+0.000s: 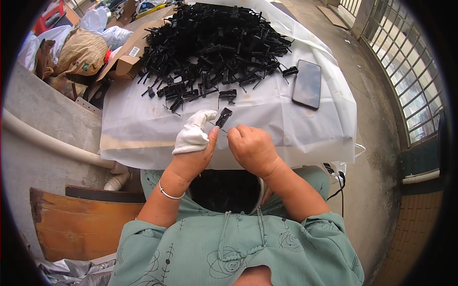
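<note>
Nearest to us is one green patterned blouse (191,248), and beyond it are our two hands: the right hand (253,148), curled closed around something we cannot tell, and the left hand (196,142), partly in one white glove (189,135), which grips one black part (224,117). This part lies at two o'clock from the left hand, the nearer one, and its long axis points to one o'clock. Farther, at two o'clock, rests one phone (307,85), and at twelve one pile of black pieces (214,45), too many to count.

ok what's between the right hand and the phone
In the head view, only a bare stretch of the white sheet lies between the right hand and the phone.
</note>
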Demonstrator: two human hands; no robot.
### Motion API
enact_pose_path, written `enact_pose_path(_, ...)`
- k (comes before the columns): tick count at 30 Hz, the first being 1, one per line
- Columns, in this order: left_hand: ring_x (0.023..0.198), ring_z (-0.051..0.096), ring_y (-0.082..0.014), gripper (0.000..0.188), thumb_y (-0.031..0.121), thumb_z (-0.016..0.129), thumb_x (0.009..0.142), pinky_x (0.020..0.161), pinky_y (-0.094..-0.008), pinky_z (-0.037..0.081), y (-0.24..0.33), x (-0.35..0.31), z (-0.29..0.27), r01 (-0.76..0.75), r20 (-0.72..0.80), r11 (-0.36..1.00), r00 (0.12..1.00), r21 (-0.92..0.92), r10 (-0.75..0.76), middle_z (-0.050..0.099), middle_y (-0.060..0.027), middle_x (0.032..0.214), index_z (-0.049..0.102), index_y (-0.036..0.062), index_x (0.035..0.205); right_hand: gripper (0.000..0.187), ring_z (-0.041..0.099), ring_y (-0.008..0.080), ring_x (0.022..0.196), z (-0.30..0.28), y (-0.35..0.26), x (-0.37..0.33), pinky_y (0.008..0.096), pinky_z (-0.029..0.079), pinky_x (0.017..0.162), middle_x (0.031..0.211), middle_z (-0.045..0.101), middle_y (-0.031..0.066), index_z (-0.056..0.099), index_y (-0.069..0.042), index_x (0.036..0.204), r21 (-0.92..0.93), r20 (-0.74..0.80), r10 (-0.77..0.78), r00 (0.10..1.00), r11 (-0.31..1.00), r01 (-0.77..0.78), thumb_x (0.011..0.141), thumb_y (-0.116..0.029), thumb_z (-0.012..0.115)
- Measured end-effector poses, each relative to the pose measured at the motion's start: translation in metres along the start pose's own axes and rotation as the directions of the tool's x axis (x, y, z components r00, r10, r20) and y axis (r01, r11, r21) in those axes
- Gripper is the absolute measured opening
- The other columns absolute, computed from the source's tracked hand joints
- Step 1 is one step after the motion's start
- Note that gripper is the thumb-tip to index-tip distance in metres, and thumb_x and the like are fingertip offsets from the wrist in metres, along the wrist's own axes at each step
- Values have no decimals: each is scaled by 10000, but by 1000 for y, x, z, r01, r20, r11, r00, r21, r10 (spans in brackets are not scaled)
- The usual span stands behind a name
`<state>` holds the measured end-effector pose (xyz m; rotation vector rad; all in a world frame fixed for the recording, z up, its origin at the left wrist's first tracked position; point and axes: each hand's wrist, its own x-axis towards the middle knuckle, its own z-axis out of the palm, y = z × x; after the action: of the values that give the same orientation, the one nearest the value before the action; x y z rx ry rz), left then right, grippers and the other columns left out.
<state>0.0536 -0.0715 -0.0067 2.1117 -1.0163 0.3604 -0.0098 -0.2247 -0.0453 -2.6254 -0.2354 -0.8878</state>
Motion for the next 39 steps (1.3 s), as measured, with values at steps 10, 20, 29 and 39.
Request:
enact_pose_path(10, 605, 496, -47, 269, 100, 562, 877, 513, -209, 446, 9, -7, -11, 588, 467, 577, 806, -567, -363, 593, -38, 832, 525, -12, 1119, 151, 430, 128, 491, -6, -12, 5, 271, 363, 458, 642, 508, 39, 529, -24, 794, 650, -38, 254, 967, 741, -169, 788, -83, 668)
enact_pose_path(20, 626, 487, -36, 211, -21, 540, 850, 527, -189, 440, 17, -14, -10, 501, 339, 682, 865, -532, -371, 566, -18, 860, 535, -22, 1061, 189, 378, 132, 505, -8, -3, 4, 283, 364, 481, 593, 468, 77, 524, -5, 792, 724, 162, 166, 973, 650, -231, 898, -156, 563)
enact_pose_path(29, 716, 569, -110, 257, -25, 531, 850, 625, -241, 485, 11, -24, 5, 239, 162, 925, 967, -296, -198, 603, -86, 941, 531, -38, 1106, 262, 499, 347, 527, -7, -15, 4, 395, 404, 515, 612, 533, 193, 522, 22, 721, 729, 347, 260, 901, 529, -434, 901, -167, 509)
enact_pose_path(39, 906, 596, -326, 302, 37, 567, 787, 817, -357, 477, 7, -34, 13, 114, 93, 993, 989, 7, -114, 609, -190, 980, 541, -38, 1079, 259, 512, 334, 531, 12, -19, 0, 393, 406, 516, 618, 537, 204, 541, 18, 724, 708, 356, 326, 876, 517, -480, 893, -175, 511)
